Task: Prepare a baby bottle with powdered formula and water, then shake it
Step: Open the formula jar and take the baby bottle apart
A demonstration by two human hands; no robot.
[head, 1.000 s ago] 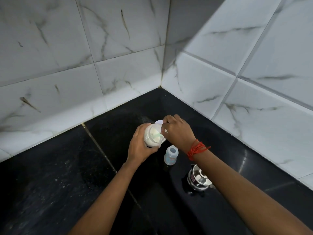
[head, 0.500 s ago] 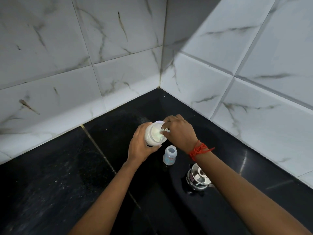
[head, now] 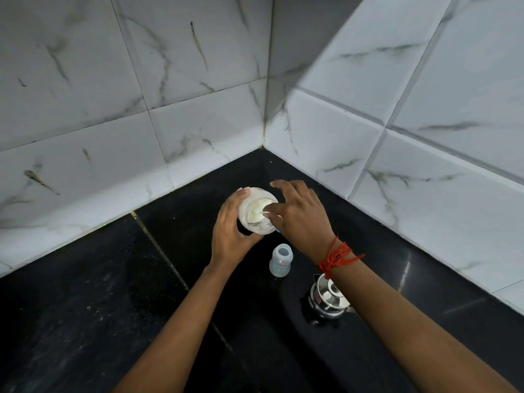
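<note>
My left hand [head: 226, 236] grips a clear jar of white formula powder [head: 256, 212], held above the counter with its open mouth tilted toward me. My right hand [head: 300, 219] reaches into that mouth from the right. Its thumb and forefinger pinch a small pale scoop [head: 259, 211] inside the jar, while the other fingers are spread. A small clear baby bottle [head: 280, 259] stands upright and uncapped on the black counter just below both hands. Neither hand touches it.
A lidded steel pot [head: 329, 299] sits on the counter under my right forearm. The black stone counter [head: 99, 307] ends in a corner of white marble-patterned wall tiles [head: 198, 143] close behind the jar. A red thread band circles my right wrist.
My right hand's fingers have spread apart and the scoop has gone lower into the jar. The jar, the bottle and the pot stay where they were.
</note>
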